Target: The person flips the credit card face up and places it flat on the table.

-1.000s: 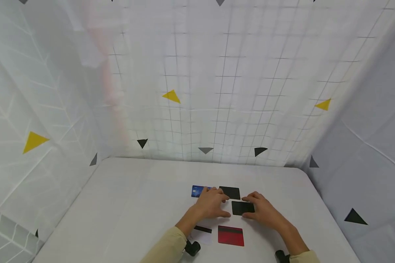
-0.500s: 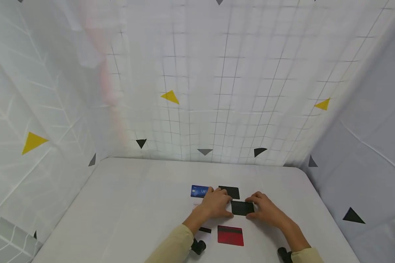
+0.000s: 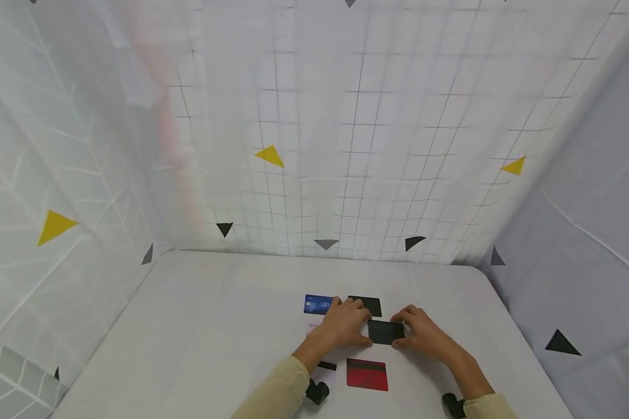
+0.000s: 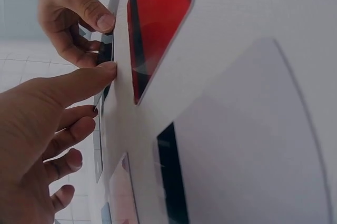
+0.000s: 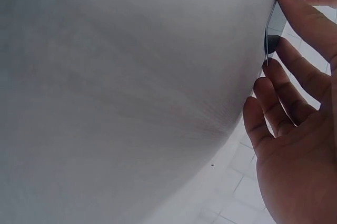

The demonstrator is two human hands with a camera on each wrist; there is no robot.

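Observation:
A black card (image 3: 385,332) lies on the white table between both hands in the head view. My left hand (image 3: 340,326) pinches its left end between thumb and index finger. From the other side, my right hand (image 3: 424,334) holds the right end, thumb on the near edge and fingertips on the far edge. In the left wrist view, the thumb and fingers of the right hand (image 4: 68,13) and the left hand (image 4: 37,124) meet the same card, seen edge-on. The right wrist view shows the card (image 5: 275,21) as a thin glossy strip at the right hand's fingertips.
Behind lie a blue card (image 3: 314,304), partly covered by the left hand, and another black card (image 3: 371,305). A red card (image 3: 367,375) lies nearer, beside a white card (image 4: 242,140) with a black stripe. A pale printed card (image 3: 313,326) shows past the left wrist.
My left hand has moved right onto the card's left end, uncovering more of the blue card. The right fingertips have shifted slightly right. Over the last half second, almost nothing differs.

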